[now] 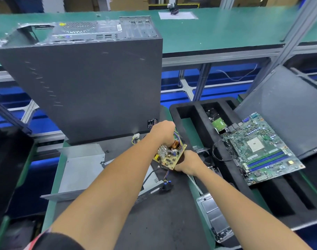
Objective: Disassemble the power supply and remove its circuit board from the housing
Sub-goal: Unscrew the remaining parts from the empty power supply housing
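Note:
The yellow power supply circuit board (169, 156), with a copper coil and coloured wires, is lifted above the black mat. My left hand (162, 131) grips its far end near the wire bundle. My right hand (187, 162) holds its near right corner from below. The open grey metal housing (82, 170) lies on the mat to the left, with a second grey panel (152, 183) under my left forearm. A small black part with blue and black wires (165, 185) lies on the mat below the board.
A tall dark computer case (92, 87) stands behind my hands. A black foam tray (199, 127) on the right carries a green motherboard (260, 150) and a hard drive (218, 122). A dark side panel (284, 109) leans at far right. A metal bracket (213, 213) lies near the mat's right edge.

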Demonstrator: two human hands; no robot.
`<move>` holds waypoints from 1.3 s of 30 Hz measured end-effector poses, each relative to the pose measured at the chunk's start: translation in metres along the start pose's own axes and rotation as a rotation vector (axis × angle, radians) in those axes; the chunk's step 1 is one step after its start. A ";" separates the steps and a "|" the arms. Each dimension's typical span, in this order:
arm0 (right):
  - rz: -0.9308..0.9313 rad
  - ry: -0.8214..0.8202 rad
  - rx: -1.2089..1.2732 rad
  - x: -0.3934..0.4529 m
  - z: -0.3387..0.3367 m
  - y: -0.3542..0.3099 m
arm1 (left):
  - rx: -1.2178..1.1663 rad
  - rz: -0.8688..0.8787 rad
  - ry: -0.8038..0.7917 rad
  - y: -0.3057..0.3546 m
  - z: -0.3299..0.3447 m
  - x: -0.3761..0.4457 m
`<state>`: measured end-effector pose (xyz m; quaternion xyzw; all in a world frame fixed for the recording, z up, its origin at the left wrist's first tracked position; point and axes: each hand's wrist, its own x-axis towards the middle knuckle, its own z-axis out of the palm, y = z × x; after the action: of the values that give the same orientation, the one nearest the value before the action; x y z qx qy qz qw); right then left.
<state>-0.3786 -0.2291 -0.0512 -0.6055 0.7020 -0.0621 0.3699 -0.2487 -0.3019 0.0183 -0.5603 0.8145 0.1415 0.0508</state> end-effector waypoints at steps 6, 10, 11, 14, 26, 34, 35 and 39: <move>0.143 0.111 -0.258 -0.011 -0.034 0.007 | -0.069 -0.043 0.099 -0.005 0.007 -0.007; 0.123 0.197 -0.034 -0.019 -0.077 0.011 | 0.049 0.042 0.122 0.002 0.023 -0.010; 0.077 0.174 0.082 -0.022 -0.088 0.008 | 0.093 0.071 0.126 0.004 0.028 -0.010; -0.106 0.154 0.272 -0.035 -0.110 -0.010 | 0.242 0.140 0.110 0.008 0.040 -0.008; -0.613 0.074 0.154 -0.065 -0.071 -0.096 | -0.442 0.187 0.299 -0.046 -0.030 -0.071; -0.662 -0.141 0.065 -0.062 -0.027 -0.111 | -0.285 0.051 -0.497 -0.076 0.027 -0.119; -0.678 -0.150 0.024 -0.062 -0.024 -0.111 | -0.247 0.068 -0.493 -0.075 0.036 -0.120; -0.688 -0.179 -0.040 -0.059 -0.022 -0.114 | -0.219 0.082 -0.404 -0.080 0.062 -0.118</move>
<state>-0.3003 -0.2136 0.0513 -0.8167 0.4226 -0.1160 0.3755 -0.1361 -0.2043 -0.0258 -0.4894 0.7896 0.3401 0.1461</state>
